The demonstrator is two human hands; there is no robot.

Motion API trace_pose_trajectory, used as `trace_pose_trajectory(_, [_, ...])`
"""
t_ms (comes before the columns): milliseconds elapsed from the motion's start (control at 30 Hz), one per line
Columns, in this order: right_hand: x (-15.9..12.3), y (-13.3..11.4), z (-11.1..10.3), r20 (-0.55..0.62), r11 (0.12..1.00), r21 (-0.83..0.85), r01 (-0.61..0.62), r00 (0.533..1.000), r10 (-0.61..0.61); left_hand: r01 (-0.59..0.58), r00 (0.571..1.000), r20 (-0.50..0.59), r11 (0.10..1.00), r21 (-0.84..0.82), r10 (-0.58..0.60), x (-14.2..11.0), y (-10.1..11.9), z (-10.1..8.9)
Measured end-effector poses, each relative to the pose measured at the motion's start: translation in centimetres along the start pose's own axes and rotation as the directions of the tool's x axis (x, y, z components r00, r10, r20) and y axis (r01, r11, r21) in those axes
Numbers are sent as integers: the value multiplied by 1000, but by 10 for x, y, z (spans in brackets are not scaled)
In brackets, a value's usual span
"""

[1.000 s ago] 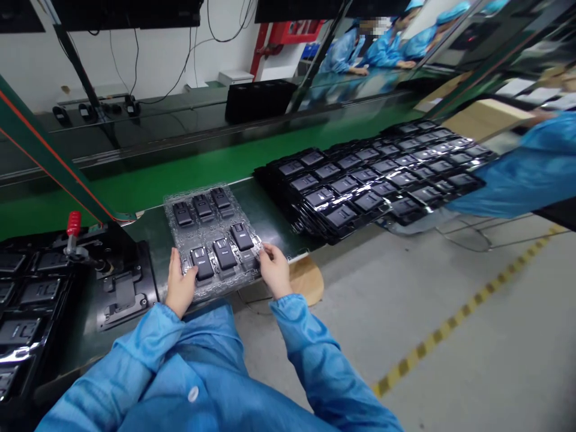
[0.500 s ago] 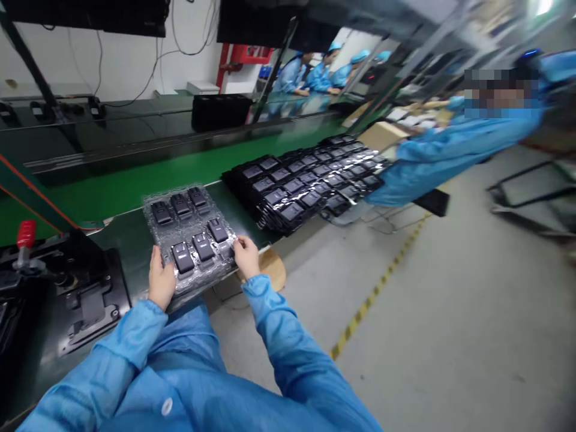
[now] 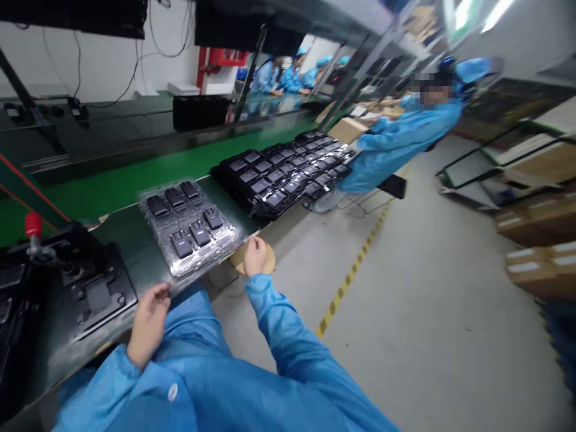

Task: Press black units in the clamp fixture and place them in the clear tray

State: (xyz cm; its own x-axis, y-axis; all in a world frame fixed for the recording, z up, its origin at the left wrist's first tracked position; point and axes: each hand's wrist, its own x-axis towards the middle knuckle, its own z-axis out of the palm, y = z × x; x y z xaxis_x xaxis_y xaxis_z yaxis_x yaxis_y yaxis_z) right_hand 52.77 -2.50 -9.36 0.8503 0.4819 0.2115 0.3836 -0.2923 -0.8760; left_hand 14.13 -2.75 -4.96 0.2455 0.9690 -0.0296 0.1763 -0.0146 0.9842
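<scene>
A clear plastic blister tray (image 3: pixel 189 228) lies on the dark belt, holding several black rectangular devices (image 3: pixel 182 244) in its pockets. My left hand (image 3: pixel 148 324) hovers just off the tray's near corner, fingers drawn together around nothing visible. My right hand (image 3: pixel 255 257) sits beside the tray's right edge, its fingertips close to the plastic, though contact is hard to judge. Neither hand is lifting the tray. Beyond it lies a large overlapping spread of black device trays (image 3: pixel 279 177).
A black metal fixture (image 3: pixel 99 294) with a red-handled clamp (image 3: pixel 33 224) stands left of my left hand. A round wooden stool top (image 3: pixel 236 262) shows below the belt edge. A co-worker in blue (image 3: pixel 400 138) stands at the far right of the spread, and yellow-black floor tape (image 3: pixel 355 264) runs across grey flooring.
My left hand has come off the blister tray toward my body, and my right hand has slid off its edge. The view has swung right, showing more floor and boxes.
</scene>
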Motion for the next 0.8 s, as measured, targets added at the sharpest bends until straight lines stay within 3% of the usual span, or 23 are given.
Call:
trace_pose_trajectory(67, [-42,20,-10,37,998,-59,-5,999,7,55,983,172,997,50,-63,-44,4,-36])
trace_pose_trajectory(167, [-136,38,-15,270,991,-110,83,961,-51,146,966,196,980,135,-171,-93,9,-86])
trace_pose_trajectory(267, [-230,39,-7,567,966,-90,244,810,-151,216,966,110,963,161,-235,-120,8,-118])
trace_pose_trajectory(333, [-264,34,4,686,937,-81,341,701,-196,199,969,113,965,171,-220,-129,11,-129])
trace_pose_trajectory(467, [-264,15,34,814,864,-64,500,526,-245,81,976,187,985,149,-108,-133,35,-146])
trace_pose_trajectory(633, [-245,-23,79,890,809,-47,585,393,-232,-57,941,337,992,114,15,-136,65,-182])
trace_pose_trajectory(700, [-250,-39,92,915,815,-1,580,330,-234,-81,959,278,989,126,43,-148,71,-198])
trace_pose_trajectory(800, [-264,-59,109,936,840,111,531,227,-268,-57,998,20,983,174,54,-172,82,-222])
